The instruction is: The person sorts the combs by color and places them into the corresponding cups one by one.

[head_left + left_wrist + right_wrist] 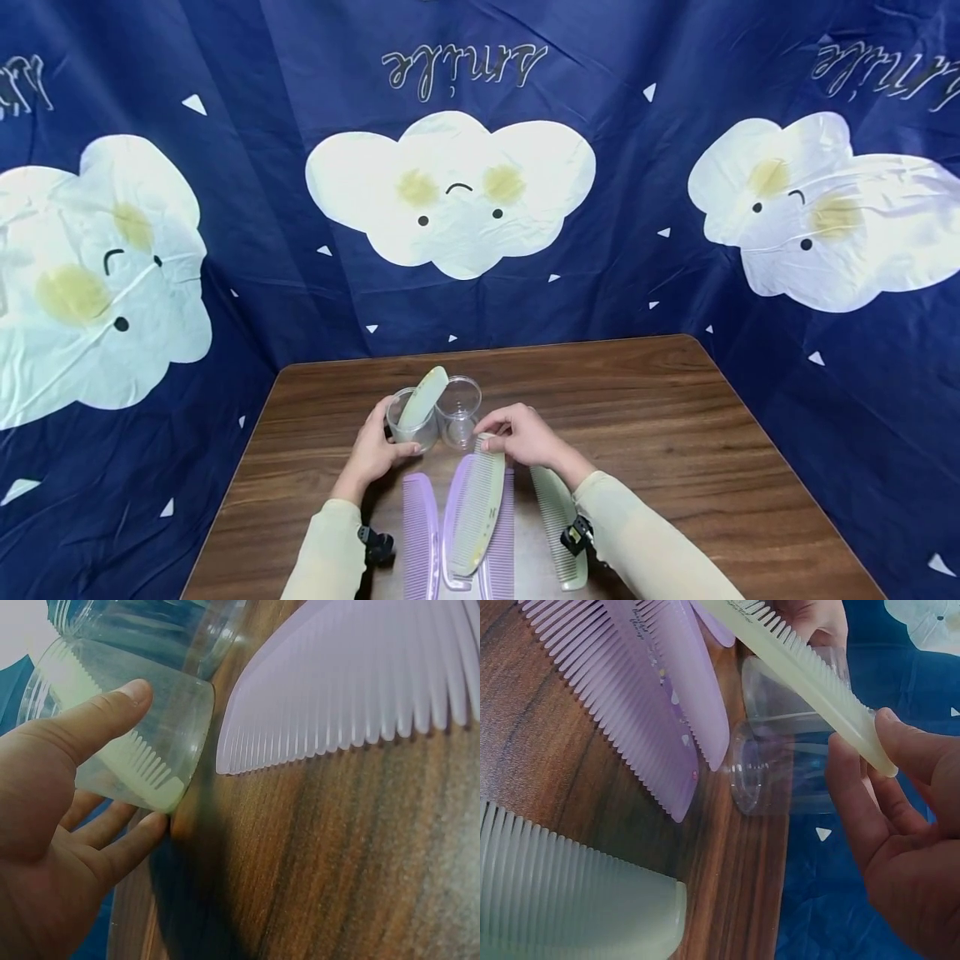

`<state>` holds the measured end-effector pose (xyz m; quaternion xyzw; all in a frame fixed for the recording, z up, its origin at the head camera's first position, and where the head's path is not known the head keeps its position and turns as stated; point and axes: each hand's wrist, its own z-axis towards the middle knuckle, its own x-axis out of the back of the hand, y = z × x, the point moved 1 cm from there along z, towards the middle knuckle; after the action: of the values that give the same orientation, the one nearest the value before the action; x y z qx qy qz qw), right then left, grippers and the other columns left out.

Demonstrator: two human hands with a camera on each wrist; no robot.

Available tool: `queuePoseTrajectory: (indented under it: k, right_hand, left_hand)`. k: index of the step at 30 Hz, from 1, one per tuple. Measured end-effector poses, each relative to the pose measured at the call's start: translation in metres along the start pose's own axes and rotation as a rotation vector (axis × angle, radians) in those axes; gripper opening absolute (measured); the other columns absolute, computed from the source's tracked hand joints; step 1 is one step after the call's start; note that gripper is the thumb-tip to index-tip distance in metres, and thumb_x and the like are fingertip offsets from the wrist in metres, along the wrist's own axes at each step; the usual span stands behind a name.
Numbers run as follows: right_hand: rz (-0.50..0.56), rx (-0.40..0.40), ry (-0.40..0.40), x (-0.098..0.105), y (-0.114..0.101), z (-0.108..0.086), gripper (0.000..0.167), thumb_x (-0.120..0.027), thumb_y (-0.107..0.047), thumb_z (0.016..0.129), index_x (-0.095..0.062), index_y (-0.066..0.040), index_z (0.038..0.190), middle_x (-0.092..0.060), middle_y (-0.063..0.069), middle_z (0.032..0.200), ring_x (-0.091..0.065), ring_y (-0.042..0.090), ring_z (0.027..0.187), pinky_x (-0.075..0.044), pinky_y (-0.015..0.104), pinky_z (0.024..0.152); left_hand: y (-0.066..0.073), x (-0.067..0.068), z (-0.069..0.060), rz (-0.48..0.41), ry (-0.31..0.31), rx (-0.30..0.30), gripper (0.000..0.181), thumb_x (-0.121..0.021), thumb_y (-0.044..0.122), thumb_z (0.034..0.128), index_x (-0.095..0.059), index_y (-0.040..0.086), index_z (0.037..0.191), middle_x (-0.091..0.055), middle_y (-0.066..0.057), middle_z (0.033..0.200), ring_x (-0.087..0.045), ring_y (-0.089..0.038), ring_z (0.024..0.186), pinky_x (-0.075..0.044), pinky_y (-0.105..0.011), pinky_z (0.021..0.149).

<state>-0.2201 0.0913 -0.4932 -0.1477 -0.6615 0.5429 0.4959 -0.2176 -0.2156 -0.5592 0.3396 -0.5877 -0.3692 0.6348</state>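
Note:
My left hand [373, 450] holds a clear plastic cup [187, 712], its thumb on one side and fingers on the other. A pale green comb [429, 393] leans inside that cup, its upper end sticking out above the rim. Beside it stands a second clear cup [459, 402], with no comb visible in it. My right hand [525, 435] pinches one end of another pale green comb [810, 686] between thumb and fingers. That comb slants over the purple combs, partly covering them in the head view.
Several purple combs lie on the wooden table [637, 433], one at the left [422, 533] apart from the overlapped ones. A further green comb [557, 521] lies under the right forearm. A blue cloud-print cloth [622, 308] hangs behind and along both sides.

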Motion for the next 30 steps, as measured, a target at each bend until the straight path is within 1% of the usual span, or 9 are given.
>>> queuePoseTrajectory:
  k: [4,7,11,16,19,23,25,26,30]
  right_hand:
    - [-0.011,0.033,0.012,0.003,-0.006,-0.001,0.022,-0.080,-0.006,0.086,-0.078,-0.004,0.108,-0.077,0.005,0.092,-0.066,0.007,0.073,-0.058,0.023,0.062]
    - [-0.026,0.051,0.022,0.006,-0.009,-0.002,0.020,-0.080,-0.007,0.086,-0.078,-0.005,0.107,-0.076,0.004,0.089,-0.066,0.009,0.074,-0.057,0.022,0.067]
    - [-0.038,0.059,0.039,0.010,-0.013,-0.002,0.019,-0.081,-0.008,0.086,-0.078,-0.007,0.106,-0.074,0.002,0.087,-0.066,0.009,0.074,-0.058,0.023,0.068]
    - [-0.048,0.054,0.052,0.016,-0.016,-0.001,0.019,-0.081,-0.008,0.086,-0.078,-0.007,0.104,-0.073,0.001,0.086,-0.065,0.006,0.073,-0.058,0.022,0.067]
    - [-0.041,0.045,0.064,0.019,-0.018,-0.001,0.018,-0.082,-0.008,0.085,-0.078,-0.010,0.102,-0.073,-0.001,0.083,-0.064,0.006,0.072,-0.057,0.023,0.066]
    - [0.025,0.012,0.070,0.022,-0.022,-0.003,0.016,-0.082,-0.006,0.083,-0.078,-0.010,0.098,-0.072,0.001,0.080,-0.063,0.009,0.066,-0.058,0.028,0.055]
    - [0.054,0.007,0.073,0.023,-0.024,-0.003,0.015,-0.083,-0.005,0.083,-0.077,-0.010,0.096,-0.072,0.004,0.079,-0.062,0.009,0.063,-0.056,0.027,0.050]
    - [0.057,0.008,0.073,0.024,-0.025,-0.004,0.015,-0.082,-0.003,0.083,-0.077,-0.008,0.096,-0.072,0.007,0.079,-0.062,0.011,0.063,-0.054,0.025,0.049]
    - [0.024,0.060,0.083,0.028,-0.030,-0.005,0.014,-0.083,-0.003,0.082,-0.077,-0.008,0.094,-0.073,0.006,0.080,-0.064,0.010,0.067,-0.053,0.019,0.056]
  left_hand:
    - [0.000,0.000,-0.001,0.000,-0.004,0.004,0.100,-0.094,0.004,0.0684,-0.039,0.008,0.152,-0.047,-0.024,0.145,-0.055,-0.043,0.130,-0.058,-0.047,0.098]
    - [0.001,0.000,-0.001,-0.002,-0.004,0.010,0.100,-0.094,0.002,0.0679,-0.039,0.009,0.151,-0.047,-0.022,0.145,-0.055,-0.042,0.130,-0.058,-0.047,0.098]
    - [0.001,0.000,0.000,-0.014,-0.010,0.009,0.099,-0.093,0.001,0.0680,-0.039,0.009,0.150,-0.047,-0.021,0.145,-0.054,-0.040,0.132,-0.057,-0.047,0.099]
    - [-0.001,-0.001,0.001,-0.018,-0.012,-0.003,0.098,-0.093,0.002,0.0687,-0.039,0.008,0.150,-0.048,-0.021,0.145,-0.053,-0.040,0.132,-0.057,-0.047,0.099]
    - [-0.001,0.000,0.002,-0.020,-0.012,-0.006,0.098,-0.093,0.002,0.0686,-0.039,0.009,0.150,-0.048,-0.022,0.145,-0.053,-0.041,0.132,-0.057,-0.048,0.099]
    - [-0.002,0.000,0.001,-0.024,-0.016,-0.007,0.098,-0.093,0.001,0.0686,-0.039,0.008,0.150,-0.048,-0.022,0.145,-0.053,-0.041,0.132,-0.057,-0.048,0.099]
    - [-0.002,0.000,0.001,-0.025,-0.017,-0.006,0.098,-0.093,0.001,0.0686,-0.039,0.008,0.150,-0.048,-0.022,0.145,-0.053,-0.041,0.133,-0.057,-0.048,0.099]
    - [-0.001,0.000,0.001,-0.025,-0.017,-0.005,0.098,-0.093,0.000,0.0686,-0.039,0.008,0.150,-0.048,-0.022,0.145,-0.053,-0.041,0.133,-0.057,-0.048,0.099]
    - [-0.001,0.000,0.000,-0.024,-0.011,-0.012,0.097,-0.093,0.001,0.0689,-0.039,0.007,0.150,-0.048,-0.023,0.145,-0.053,-0.043,0.133,-0.057,-0.048,0.099]
